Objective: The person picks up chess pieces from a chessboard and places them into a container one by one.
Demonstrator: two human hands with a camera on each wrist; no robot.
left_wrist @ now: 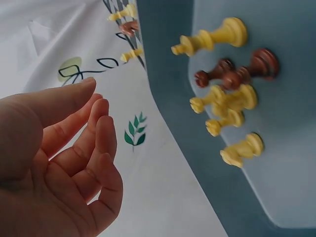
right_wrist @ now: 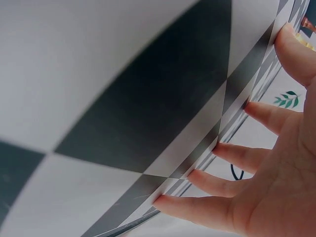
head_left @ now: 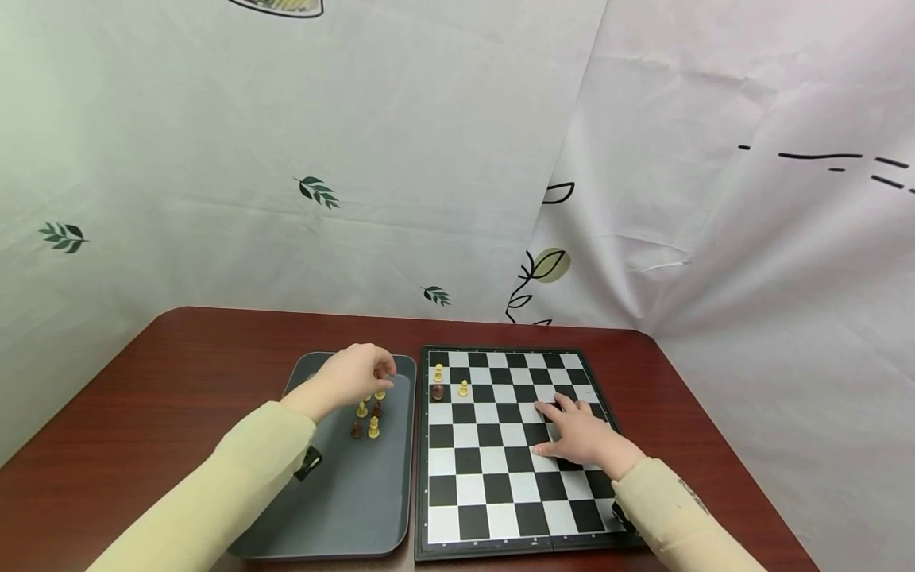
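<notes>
My left hand (head_left: pixel 356 375) hovers over the far part of a grey tray (head_left: pixel 325 508), its fingers loosely bent and nothing between them. Below and beside it stand several yellow and brown chess pieces, among them a tall yellow piece (left_wrist: pixel 212 38), a brown piece (left_wrist: pixel 264 65) and a yellow knight (left_wrist: pixel 243 149). With fingers spread, my right hand (head_left: pixel 581 435) rests its fingertips on the right side of a black-and-white chessboard (head_left: pixel 493 459). Toward the board's far left corner stand two yellow pieces, one a pawn (head_left: pixel 463 388), and a brown piece (head_left: pixel 438 392).
Tray and chessboard lie side by side on a reddish-brown table (head_left: pixel 214 357), a narrow gap between them. Behind the table's far edge hangs a white cloth (head_left: pixel 400 159) printed with leaves.
</notes>
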